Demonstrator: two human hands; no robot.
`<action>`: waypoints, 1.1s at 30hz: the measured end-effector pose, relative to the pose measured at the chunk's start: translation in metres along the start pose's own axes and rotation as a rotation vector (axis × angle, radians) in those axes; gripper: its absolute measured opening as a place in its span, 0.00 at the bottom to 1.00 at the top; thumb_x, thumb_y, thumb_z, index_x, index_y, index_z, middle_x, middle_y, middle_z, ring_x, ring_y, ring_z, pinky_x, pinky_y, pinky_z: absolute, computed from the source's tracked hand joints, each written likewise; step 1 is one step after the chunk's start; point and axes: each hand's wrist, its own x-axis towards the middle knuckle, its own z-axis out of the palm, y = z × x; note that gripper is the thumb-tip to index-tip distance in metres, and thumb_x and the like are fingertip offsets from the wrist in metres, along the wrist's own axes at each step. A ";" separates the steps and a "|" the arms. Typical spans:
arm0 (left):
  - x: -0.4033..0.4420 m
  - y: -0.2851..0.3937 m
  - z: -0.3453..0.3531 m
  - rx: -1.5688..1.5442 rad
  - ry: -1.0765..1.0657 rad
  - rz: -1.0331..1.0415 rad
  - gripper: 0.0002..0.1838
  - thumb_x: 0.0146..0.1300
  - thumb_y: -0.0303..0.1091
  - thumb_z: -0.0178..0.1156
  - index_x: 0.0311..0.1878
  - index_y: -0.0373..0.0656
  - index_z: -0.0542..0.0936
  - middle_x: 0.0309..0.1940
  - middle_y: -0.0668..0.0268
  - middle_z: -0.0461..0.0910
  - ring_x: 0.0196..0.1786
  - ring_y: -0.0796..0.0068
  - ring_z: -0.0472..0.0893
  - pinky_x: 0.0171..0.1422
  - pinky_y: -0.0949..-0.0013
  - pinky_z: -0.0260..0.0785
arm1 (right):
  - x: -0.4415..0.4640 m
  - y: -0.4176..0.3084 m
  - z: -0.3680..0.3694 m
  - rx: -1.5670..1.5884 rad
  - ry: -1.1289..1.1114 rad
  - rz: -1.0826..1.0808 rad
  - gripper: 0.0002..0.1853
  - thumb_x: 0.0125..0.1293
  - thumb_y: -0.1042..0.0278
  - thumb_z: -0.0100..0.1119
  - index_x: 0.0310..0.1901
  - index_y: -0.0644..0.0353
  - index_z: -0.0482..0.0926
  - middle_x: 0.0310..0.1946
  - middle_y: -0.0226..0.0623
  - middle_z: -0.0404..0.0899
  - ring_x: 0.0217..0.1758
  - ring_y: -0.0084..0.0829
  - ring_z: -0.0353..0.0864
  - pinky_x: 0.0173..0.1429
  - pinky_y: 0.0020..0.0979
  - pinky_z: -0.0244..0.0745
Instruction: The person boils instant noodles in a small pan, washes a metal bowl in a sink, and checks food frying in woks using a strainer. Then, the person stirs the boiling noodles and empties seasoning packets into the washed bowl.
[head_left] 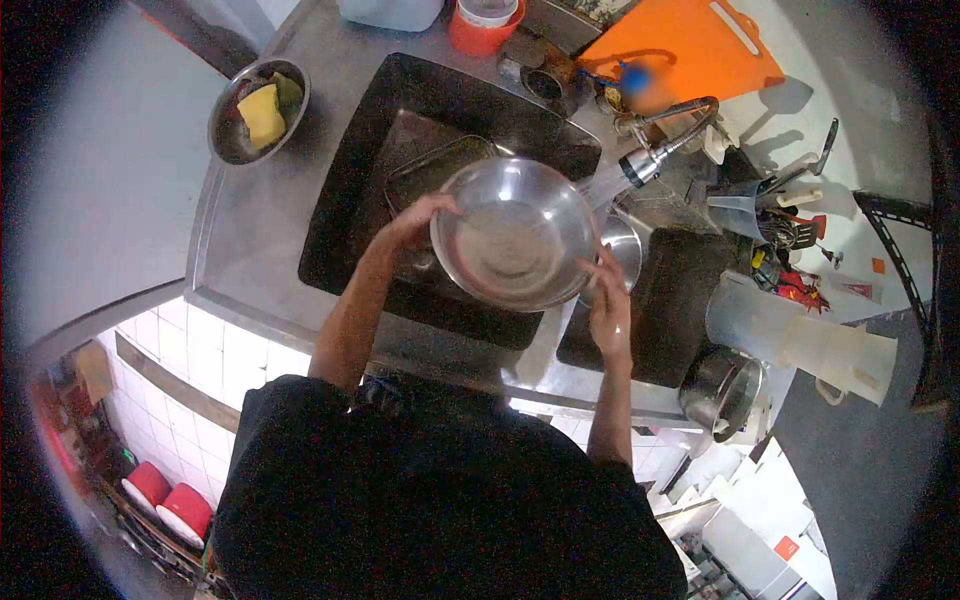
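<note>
A round steel bowl (515, 235) is held over the double sink, between my two hands. My left hand (425, 218) grips its left rim, with the fingers bent over the edge. On the right rim, my right hand (607, 295) holds the bowl with its fingers at the edge. Water runs from the faucet head (642, 163) close to the bowl's upper right side. Behind the bowl, a dark tray (425, 170) lies in the left basin. Part of another steel bowl (625, 250) shows under the right side, near the divider.
A steel bowl with a yellow sponge (262, 117) stands at the upper left. An orange board (680, 50) leans at the back. Utensils in a holder (737, 210), clear plastic containers (760, 320) and a steel pot (722, 392) are on the right.
</note>
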 end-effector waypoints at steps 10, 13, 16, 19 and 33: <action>-0.004 -0.064 0.047 -0.064 0.211 0.409 0.35 0.53 0.29 0.53 0.68 0.40 0.61 0.44 0.63 0.75 0.47 0.71 0.72 0.55 0.67 0.65 | 0.078 0.025 0.123 -0.125 0.135 0.029 0.30 0.69 0.61 0.46 0.70 0.59 0.53 0.70 0.50 0.51 0.72 0.47 0.54 0.74 0.42 0.50; -0.017 -0.043 0.042 -0.115 0.292 0.527 0.34 0.54 0.31 0.53 0.67 0.38 0.62 0.48 0.61 0.75 0.52 0.68 0.72 0.59 0.65 0.63 | 0.064 -0.012 0.132 -0.218 -0.189 -0.264 0.27 0.70 0.58 0.45 0.68 0.58 0.59 0.66 0.50 0.61 0.68 0.46 0.62 0.70 0.41 0.57; -0.049 -0.031 0.015 0.145 0.463 0.671 0.28 0.60 0.35 0.51 0.64 0.35 0.66 0.56 0.58 0.72 0.59 0.64 0.69 0.65 0.64 0.59 | 0.048 -0.024 0.093 0.083 -0.700 -0.102 0.17 0.68 0.62 0.49 0.52 0.62 0.75 0.55 0.49 0.73 0.59 0.48 0.71 0.64 0.41 0.64; -0.096 -0.001 0.003 0.406 0.472 0.976 0.22 0.65 0.29 0.52 0.63 0.46 0.70 0.64 0.58 0.67 0.67 0.59 0.64 0.71 0.59 0.52 | 0.027 -0.017 0.068 0.066 -0.589 0.055 0.15 0.67 0.61 0.50 0.50 0.59 0.77 0.49 0.47 0.77 0.53 0.47 0.75 0.60 0.41 0.67; -0.285 -0.058 -0.058 1.673 1.131 1.058 0.34 0.35 0.43 0.75 0.49 0.86 0.76 0.71 0.85 0.53 0.75 0.56 0.46 0.76 0.37 0.31 | -0.003 0.114 0.330 -0.007 -0.471 0.377 0.20 0.66 0.55 0.53 0.52 0.61 0.77 0.43 0.50 0.81 0.43 0.42 0.81 0.48 0.42 0.73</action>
